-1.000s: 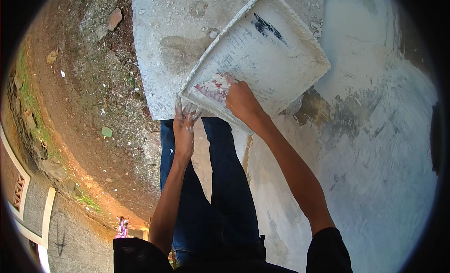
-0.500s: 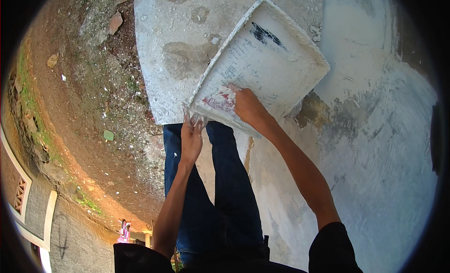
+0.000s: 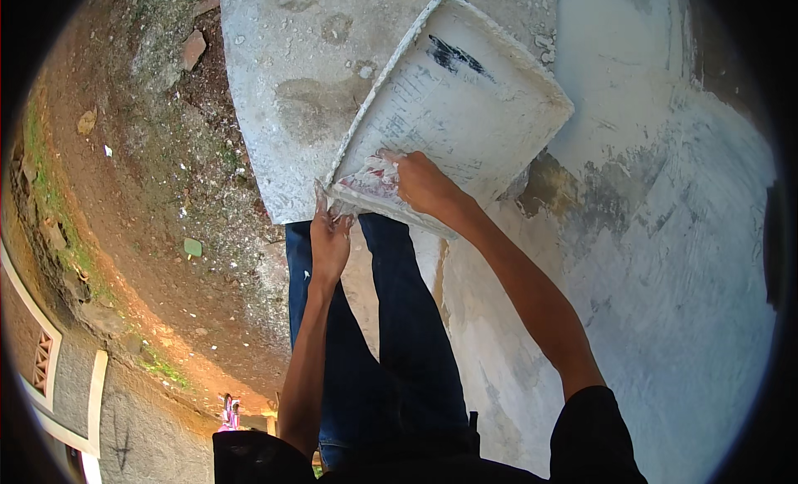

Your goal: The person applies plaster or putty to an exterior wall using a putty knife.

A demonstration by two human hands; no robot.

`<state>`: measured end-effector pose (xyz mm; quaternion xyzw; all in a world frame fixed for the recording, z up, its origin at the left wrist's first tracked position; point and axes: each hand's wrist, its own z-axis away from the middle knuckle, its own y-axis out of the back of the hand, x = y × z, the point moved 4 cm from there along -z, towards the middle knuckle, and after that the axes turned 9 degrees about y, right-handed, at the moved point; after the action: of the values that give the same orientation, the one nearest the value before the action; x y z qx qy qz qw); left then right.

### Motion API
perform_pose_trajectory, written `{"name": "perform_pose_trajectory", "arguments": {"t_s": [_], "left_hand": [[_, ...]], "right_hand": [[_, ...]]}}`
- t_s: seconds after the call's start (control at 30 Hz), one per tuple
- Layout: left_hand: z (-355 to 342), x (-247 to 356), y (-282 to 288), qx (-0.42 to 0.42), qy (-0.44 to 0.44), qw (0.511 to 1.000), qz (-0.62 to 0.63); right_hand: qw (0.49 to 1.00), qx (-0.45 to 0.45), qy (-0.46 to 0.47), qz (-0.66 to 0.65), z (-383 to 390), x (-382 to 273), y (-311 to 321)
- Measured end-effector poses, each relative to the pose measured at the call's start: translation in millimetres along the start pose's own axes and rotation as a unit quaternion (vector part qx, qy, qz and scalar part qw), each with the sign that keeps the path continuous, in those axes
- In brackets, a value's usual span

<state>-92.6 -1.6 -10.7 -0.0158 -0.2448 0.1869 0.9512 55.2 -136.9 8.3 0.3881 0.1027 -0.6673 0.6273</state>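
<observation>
A square, shallow tray point(image 3: 499, 93) caked in white plaster lies tilted, one corner toward my legs. My left hand point(image 3: 331, 239), fingers smeared white, grips that near-left corner, one finger up along the outer side. Inside the tray, my right hand point(image 3: 426, 185) is closed on a flat reddish scraper point(image 3: 371, 182) smeared with white paste, held close to the same corner. Its exact shape is partly hidden by paste and fingers. A dark streak point(image 3: 459, 56) marks the tray's far part.
Under the tray is a rough, whitish concrete slab point(image 3: 291, 60) with an edge on the left. Beyond that edge lies bare soil point(image 3: 141, 201) with stones and a green piece point(image 3: 193, 247). White-smeared floor point(image 3: 665, 276) spreads to the right. A building wall point(image 3: 150, 417) stands at lower left.
The whole scene has shifted slightly left in the picture. My right hand and the scraper stay near the tray's corner, with little motion against it. My left hand keeps its grip.
</observation>
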Motion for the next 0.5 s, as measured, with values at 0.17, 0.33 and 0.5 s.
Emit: {"name": "perform_pose_trajectory", "arguments": {"t_s": [0.17,0.33,0.5], "left_hand": [[7,6,-6,0.001,0.008,0.998,0.060],[13,-11,-10,0.013,-0.007,0.992,0.128],[27,-31,-49,-0.053,0.096,0.977,0.184]], "right_hand": [[0.999,0.041,-0.027,0.004,33,18,8],[0.994,0.064,-0.091,0.020,68,46,20],[0.985,0.046,-0.158,0.043,85,54,-8]]}}
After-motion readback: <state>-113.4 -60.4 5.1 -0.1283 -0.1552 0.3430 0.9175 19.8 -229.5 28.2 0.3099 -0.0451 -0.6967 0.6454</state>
